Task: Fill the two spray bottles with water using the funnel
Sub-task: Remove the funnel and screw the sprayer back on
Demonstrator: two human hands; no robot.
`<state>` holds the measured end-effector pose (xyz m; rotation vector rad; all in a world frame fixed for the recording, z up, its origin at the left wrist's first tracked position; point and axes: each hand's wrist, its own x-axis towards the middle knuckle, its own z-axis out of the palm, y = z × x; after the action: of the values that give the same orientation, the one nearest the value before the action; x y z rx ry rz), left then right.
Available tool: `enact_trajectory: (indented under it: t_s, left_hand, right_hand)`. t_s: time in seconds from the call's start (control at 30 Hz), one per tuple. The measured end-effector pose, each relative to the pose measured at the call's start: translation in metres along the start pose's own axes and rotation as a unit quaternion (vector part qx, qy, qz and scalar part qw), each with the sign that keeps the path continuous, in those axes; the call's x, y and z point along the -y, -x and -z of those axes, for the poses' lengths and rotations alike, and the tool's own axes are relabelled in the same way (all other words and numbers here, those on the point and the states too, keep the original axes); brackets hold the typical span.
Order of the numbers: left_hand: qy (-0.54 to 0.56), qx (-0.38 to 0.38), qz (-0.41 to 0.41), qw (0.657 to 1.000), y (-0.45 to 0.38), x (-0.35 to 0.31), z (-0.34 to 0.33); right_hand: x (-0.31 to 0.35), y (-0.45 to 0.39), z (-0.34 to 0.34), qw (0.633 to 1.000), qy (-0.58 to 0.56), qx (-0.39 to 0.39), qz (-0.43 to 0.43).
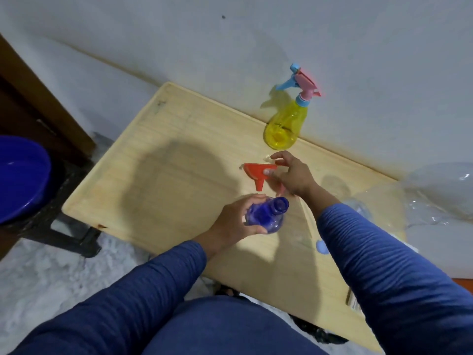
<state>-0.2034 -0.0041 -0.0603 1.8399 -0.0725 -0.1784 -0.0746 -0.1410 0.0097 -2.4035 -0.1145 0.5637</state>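
Funnel held above the open blue bottle

Left hand point(236, 221) grips the blue spray bottle point(266, 213); right hand point(294, 175) pinches the red funnel point(257, 172). Yellow spray bottle point(284, 124) stands at the table's point(153, 175) far edge.

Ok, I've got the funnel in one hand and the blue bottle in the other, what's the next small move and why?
Probably lower the red funnel so its spout goes into the blue bottle. The bottle's neck is open and uncapped, steadied by your left hand, and your right hand holds the funnel just above and behind that opening.
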Motion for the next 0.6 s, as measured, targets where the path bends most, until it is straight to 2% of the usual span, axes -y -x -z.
enact_trajectory:
  t_s: [0.07, 0.13, 0.2, 0.27, 0.37, 0.53, 0.6]
  left_hand:
    - [0.002, 0.002, 0.012, 1.0, 0.0, 0.0, 0.0]
    - [0.016, 0.002, 0.019, 1.0, 0.001, 0.001, 0.0]
    - [0.029, -0.001, 0.018, 0.999, 0.0, 0.003, 0.0]
    - [0.036, -0.002, 0.018, 0.999, 0.0, 0.002, 0.0]
    - [0.046, -0.006, 0.027, 0.999, 0.001, 0.0, 0.0]
    - [0.045, 0.001, 0.032, 0.998, 0.001, -0.003, -0.001]
    - [0.049, -0.007, 0.033, 0.998, 0.001, 0.004, -0.002]
  right_hand:
    - [-0.005, 0.002, 0.002, 0.999, 0.003, -0.032, 0.009]
    - [-0.016, 0.007, 0.001, 0.993, 0.035, -0.11, 0.004]
    - [-0.027, 0.015, -0.002, 0.982, 0.052, -0.176, -0.037]
    - [-0.036, 0.019, -0.005, 0.979, 0.057, -0.175, -0.091]
    - [-0.042, 0.022, -0.008, 0.98, 0.042, -0.125, -0.15]
    - [-0.046, 0.022, -0.003, 0.981, -0.003, -0.126, -0.147]
    - [-0.041, 0.019, 0.002, 0.976, -0.07, -0.147, -0.146]
